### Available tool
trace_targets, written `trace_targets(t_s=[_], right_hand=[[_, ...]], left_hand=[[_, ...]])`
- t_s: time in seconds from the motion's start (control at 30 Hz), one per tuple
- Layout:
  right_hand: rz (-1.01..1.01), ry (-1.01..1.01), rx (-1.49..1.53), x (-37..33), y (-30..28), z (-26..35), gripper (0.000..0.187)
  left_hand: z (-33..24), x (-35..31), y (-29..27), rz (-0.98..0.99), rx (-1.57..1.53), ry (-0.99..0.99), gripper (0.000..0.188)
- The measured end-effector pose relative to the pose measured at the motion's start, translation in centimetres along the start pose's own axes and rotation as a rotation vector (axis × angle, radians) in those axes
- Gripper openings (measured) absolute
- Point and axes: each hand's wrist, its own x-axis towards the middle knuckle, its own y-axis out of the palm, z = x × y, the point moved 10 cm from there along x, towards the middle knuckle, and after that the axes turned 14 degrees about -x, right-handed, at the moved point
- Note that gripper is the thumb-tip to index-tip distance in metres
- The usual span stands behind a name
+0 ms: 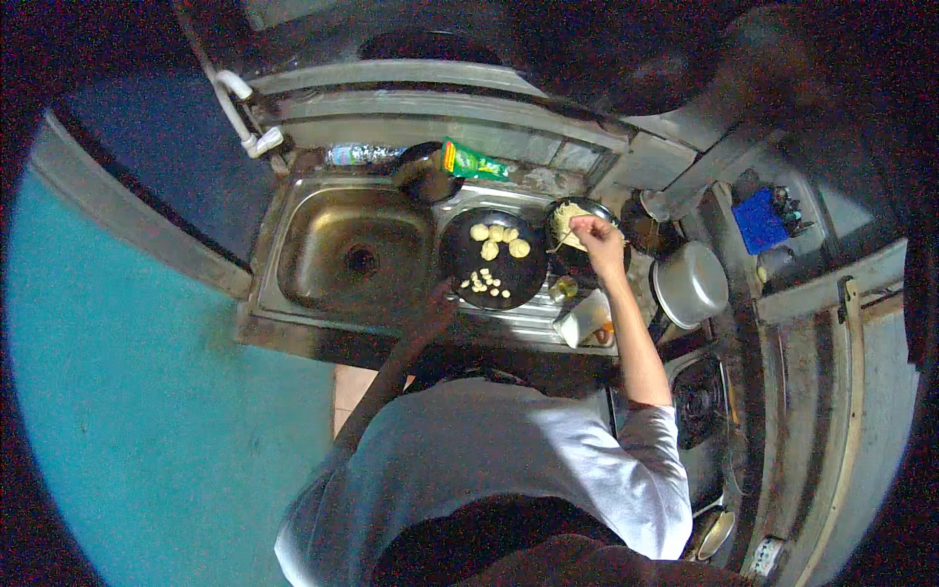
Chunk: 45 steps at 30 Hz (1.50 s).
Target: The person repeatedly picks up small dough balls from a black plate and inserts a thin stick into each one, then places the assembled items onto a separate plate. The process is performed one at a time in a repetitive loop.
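A round black tray (pixel 460 264) lies on the ridged steel drainboard, bearing several larger pale dough-like lumps (pixel 518 248) at its far side. Several small pale pieces (pixel 485 284) are scattered at its near side. My left hand (pixel 440 305) is in shadow by the tray's near-left rim; its fingers are too dark to read. To the right, my right hand (pixel 600 241) hangs over a dark bowl (pixel 587 204) of pale shreds (pixel 564 219). Its fingertips are pinched together, and what they hold is too small to make out.
At left is a steel sink (pixel 303 240), with a dark pan (pixel 425 172) and a green packet (pixel 476 161) behind. Near my right forearm stand a small jar (pixel 564 288), a white container (pixel 584 318) and a large metal pot (pixel 691 284). A stove (pixel 700 399) sits lower right.
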Motion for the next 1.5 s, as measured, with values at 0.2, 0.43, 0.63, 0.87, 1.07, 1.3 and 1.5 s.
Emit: trace_targets(t_s=[0.2, 0.43, 0.63, 0.87, 1.07, 1.3, 1.5], right_hand=[[-0.064, 0.085, -0.178, 4.2, -2.4, -5.1, 0.012], [-0.246, 0.135, -0.283, 6.8, -3.8, -12.2, 0.011], [-0.355, 0.432, -0.687, 4.6, -5.6, -21.8, 0.034], [-0.224, 0.654, -0.695, 0.2, -7.0, -32.1, 0.038], [-0.213, 0.536, -1.117, 0.1, -10.4, -39.9, 0.036], [-0.314, 0.566, -1.074, 0.5, -8.9, -34.8, 0.033], [-0.404, 0.493, -0.826, 0.6, -7.5, -28.4, 0.025]], left_hand=[[2.6, -0.8, -2.1, -0.118, 0.298, 0.312, 0.053], [-1.9, -0.8, -1.2, -0.044, 0.356, 0.501, 0.054], [8.1, 1.2, -3.8, -0.219, 0.122, 0.463, 0.054], [8.5, 0.8, -3.2, -0.109, 0.142, 0.261, 0.056], [3.2, 0.4, -0.2, 0.101, 0.097, -0.245, 0.061], [3.2, 0.3, -1.9, -0.047, 0.142, 0.025, 0.064], [3.4, -0.6, -2.8, -0.087, 0.330, 0.148, 0.055]])
